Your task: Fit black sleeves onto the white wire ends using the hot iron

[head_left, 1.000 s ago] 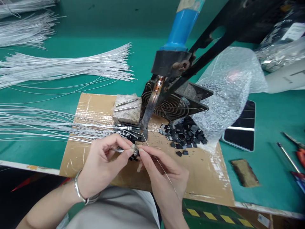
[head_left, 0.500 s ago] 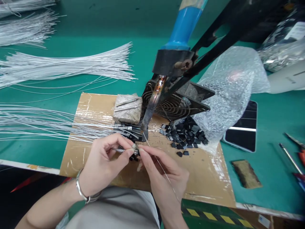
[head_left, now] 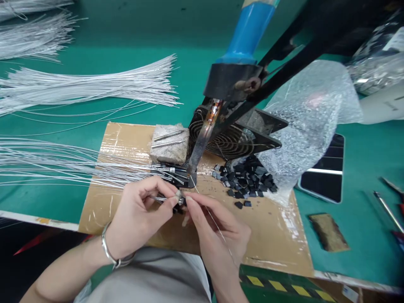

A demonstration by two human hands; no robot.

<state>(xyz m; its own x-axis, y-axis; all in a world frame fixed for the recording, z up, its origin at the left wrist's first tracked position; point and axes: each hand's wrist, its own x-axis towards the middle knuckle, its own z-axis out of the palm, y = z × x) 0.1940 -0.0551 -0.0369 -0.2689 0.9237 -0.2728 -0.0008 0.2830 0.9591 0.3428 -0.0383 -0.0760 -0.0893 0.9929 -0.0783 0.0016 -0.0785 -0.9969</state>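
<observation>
My left hand [head_left: 143, 219], wearing a silver bracelet, is closed in a pinch on a thin metal rod [head_left: 158, 199] with a small part at its end. Fingertip to fingertip with it, my right hand [head_left: 222, 233] pinches a small black piece [head_left: 182, 201]. A fine solder wire [head_left: 215, 223] runs from under the iron's tip down across my right hand. Above both hands, a blue-handled soldering iron [head_left: 248, 31] points down in a black clamp. White wires [head_left: 123, 170] with metal ends lie beside my left hand. The exact contact between the held parts is hidden by my fingers.
Loose black pieces [head_left: 249, 179] lie right of a black fan [head_left: 233, 141]. A wrapped block [head_left: 170, 145] carries two metal rods. Cardboard [head_left: 265, 235] covers the work spot. Bubble wrap [head_left: 303, 113], a phone [head_left: 325, 176] and a brown pad [head_left: 328, 231] sit rightward; wire bundles [head_left: 94, 90] leftward.
My hands keep nearly the same pinch and place. The iron, phone and brown pad appear slightly further right, as the view has shifted a little.
</observation>
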